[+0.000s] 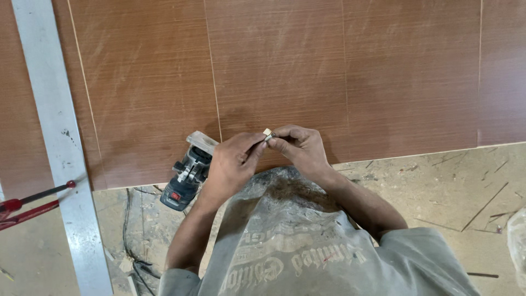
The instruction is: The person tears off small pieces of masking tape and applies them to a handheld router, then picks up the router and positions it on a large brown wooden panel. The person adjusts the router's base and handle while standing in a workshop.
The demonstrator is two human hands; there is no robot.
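A: The trim router (186, 178) lay at the brown panel's (307, 71) edge, left of both hands. The left hand (233, 164) and right hand (298, 147) pinched one small pale piece (267, 132) together over the panel. Steady, close grip suited it.

B: What was it?

A: Too small to tell; fingers covered most of it.
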